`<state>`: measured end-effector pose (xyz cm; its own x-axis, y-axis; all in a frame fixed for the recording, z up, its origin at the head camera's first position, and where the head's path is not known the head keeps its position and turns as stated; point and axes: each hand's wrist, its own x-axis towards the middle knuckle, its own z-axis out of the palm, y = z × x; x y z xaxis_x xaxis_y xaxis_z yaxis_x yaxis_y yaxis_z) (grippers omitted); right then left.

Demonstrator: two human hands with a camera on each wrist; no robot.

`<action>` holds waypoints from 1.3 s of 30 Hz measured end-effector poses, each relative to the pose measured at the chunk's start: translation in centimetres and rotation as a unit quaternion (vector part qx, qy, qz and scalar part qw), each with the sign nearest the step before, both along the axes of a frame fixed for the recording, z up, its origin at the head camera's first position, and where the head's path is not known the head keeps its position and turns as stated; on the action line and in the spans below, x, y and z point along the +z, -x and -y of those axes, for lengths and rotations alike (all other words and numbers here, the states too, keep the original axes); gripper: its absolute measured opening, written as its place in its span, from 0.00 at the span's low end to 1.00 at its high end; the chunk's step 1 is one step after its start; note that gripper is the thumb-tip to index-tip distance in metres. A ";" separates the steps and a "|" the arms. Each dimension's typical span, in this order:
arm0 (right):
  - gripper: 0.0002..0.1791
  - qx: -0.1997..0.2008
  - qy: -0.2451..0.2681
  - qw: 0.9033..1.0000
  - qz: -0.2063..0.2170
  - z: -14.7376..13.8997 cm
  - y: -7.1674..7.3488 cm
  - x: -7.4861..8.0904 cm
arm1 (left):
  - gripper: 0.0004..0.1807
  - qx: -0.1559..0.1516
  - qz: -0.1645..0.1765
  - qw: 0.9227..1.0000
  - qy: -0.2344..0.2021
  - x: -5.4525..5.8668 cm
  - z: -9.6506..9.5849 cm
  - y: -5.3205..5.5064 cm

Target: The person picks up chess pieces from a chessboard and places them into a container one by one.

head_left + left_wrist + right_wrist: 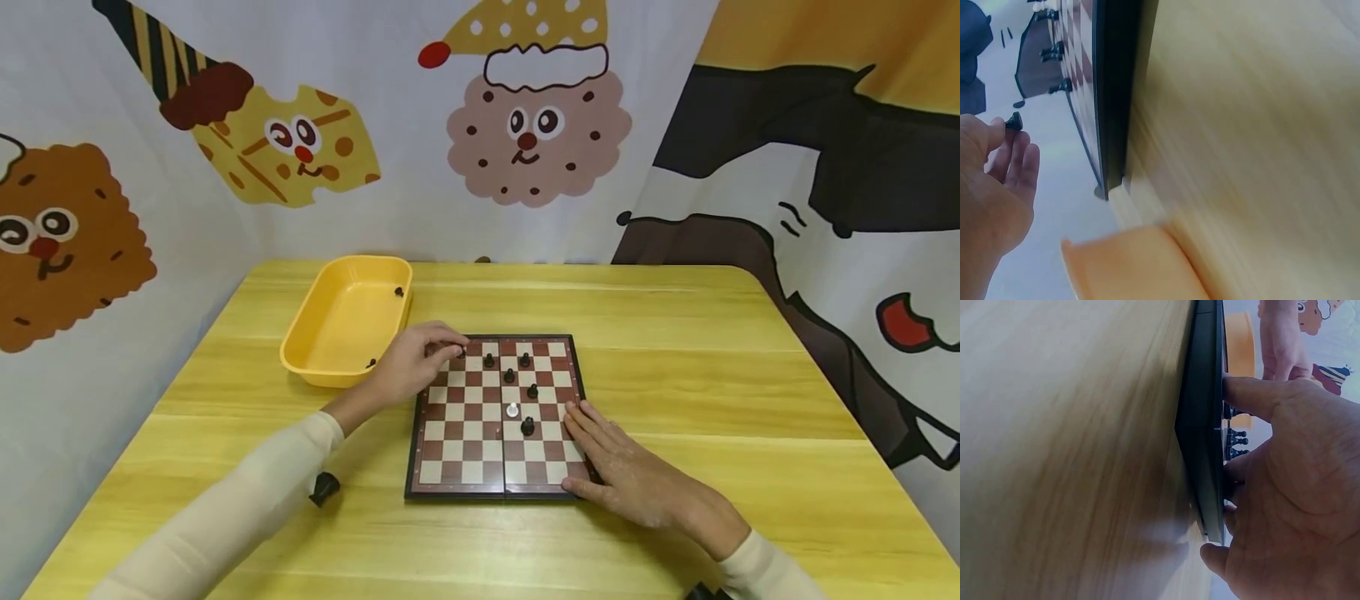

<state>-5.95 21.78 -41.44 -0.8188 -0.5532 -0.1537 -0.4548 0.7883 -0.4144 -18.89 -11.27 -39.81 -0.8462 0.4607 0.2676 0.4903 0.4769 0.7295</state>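
Observation:
A chessboard [457, 450] with brown and cream squares lies on the table. My left hand [411, 364] is over its far left corner, pinching a small black chess pawn [1015, 122] between thumb and fingertips. My right hand [637, 475] rests along the board's right edge, fingers extended over the border squares. Standing on the board are several black pawns, one [489, 360] just right of the left hand and another [532, 391] nearer the middle. A white pawn [512, 410] stands close to a larger black piece [528, 426].
Left of the board sits a yellow tray [296, 358], with one black piece [399, 292] at its far right and another [371, 363] beside the left hand. The wooden table [675, 333] ends at a curtain [405, 225] printed with cartoon faces.

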 end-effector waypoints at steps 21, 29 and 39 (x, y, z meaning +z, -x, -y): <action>0.48 -0.008 -0.023 1.000 0.015 0.2 -0.1 -0.1 | 0.08 0.077 -0.090 0.993 -0.019 1.2 5.3 0.3; 0.47 0.006 -0.016 1.000 0.001 0.5 -0.2 -0.2 | 0.09 0.102 -0.075 0.992 -0.003 0.9 7.5 0.1; 0.47 -0.009 -0.017 1.000 0.004 0.3 -0.1 -0.3 | 0.09 0.109 -0.060 0.992 -0.012 0.7 9.1 0.8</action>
